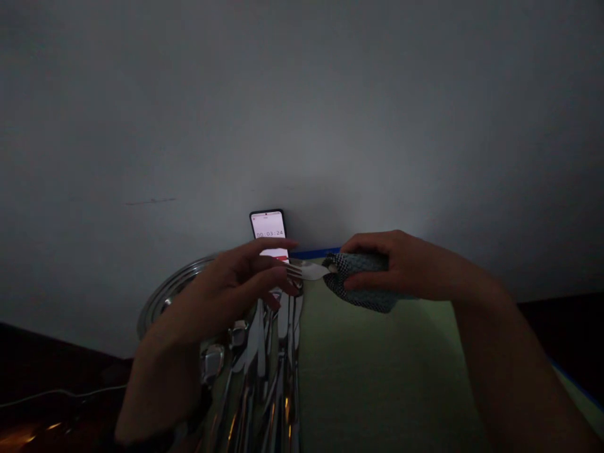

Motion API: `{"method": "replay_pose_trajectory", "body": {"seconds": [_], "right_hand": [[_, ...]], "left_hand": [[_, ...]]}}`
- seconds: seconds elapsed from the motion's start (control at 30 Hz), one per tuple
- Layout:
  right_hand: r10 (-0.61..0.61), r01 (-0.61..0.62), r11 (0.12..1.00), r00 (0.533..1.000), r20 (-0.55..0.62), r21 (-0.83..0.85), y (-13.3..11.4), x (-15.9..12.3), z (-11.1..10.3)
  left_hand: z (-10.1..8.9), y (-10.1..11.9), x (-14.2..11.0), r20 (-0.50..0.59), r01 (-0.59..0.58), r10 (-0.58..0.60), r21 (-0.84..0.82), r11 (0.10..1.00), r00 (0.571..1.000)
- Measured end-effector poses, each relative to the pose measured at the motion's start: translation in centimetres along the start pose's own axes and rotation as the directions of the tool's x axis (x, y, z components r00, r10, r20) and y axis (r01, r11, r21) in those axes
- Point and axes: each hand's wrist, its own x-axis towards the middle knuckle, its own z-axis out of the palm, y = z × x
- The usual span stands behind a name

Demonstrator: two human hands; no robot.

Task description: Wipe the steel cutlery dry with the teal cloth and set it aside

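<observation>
The room is dim. My left hand (pixel 226 292) is closed on a metal fork (pixel 309 271), pinching it near the tines so it lies level. My right hand (pixel 391 264) is closed on a folded grey-blue cloth (pixel 361 283), and the cloth wraps the fork's handle end. Both hands hover over a pale green mat (pixel 377 371).
A round steel tray (pixel 165 296) at the left holds several forks, spoons and knives (pixel 264 371). A phone (pixel 268 229) leans lit against the grey wall, showing a timer. Dark table surface lies to both sides of the mat.
</observation>
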Motion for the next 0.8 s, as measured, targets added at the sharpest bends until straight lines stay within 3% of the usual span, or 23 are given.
{"method": "replay_pose_trajectory", "body": {"seconds": [0.1, 0.33, 0.5, 0.8], "right_hand": [[-0.009, 0.006, 0.999, 0.999, -0.047, -0.054, -0.1, 0.0, 0.2], [0.0, -0.001, 0.997, 1.0, -0.009, -0.079, -0.7, 0.3, 0.6], [-0.03, 0.042, 0.992, 0.994, 0.107, -0.117, -1.2, 0.5, 0.9], [-0.101, 0.115, 0.951, 0.993, 0.062, -0.287, -1.7, 1.0, 2.0]], "left_hand": [[0.4, -0.2, 0.4, -0.053, 0.051, -0.047, 0.068, 0.996, 0.997], [0.4, -0.2, 0.6, 0.0, 0.14, -0.148, 0.326, 0.935, 0.989], [0.7, 0.6, 0.6, -0.032, 0.088, -0.083, 0.414, 0.906, 0.996], [2.8, 1.7, 0.9, 0.031, -0.097, 0.099, 0.633, 0.768, 0.995]]}}
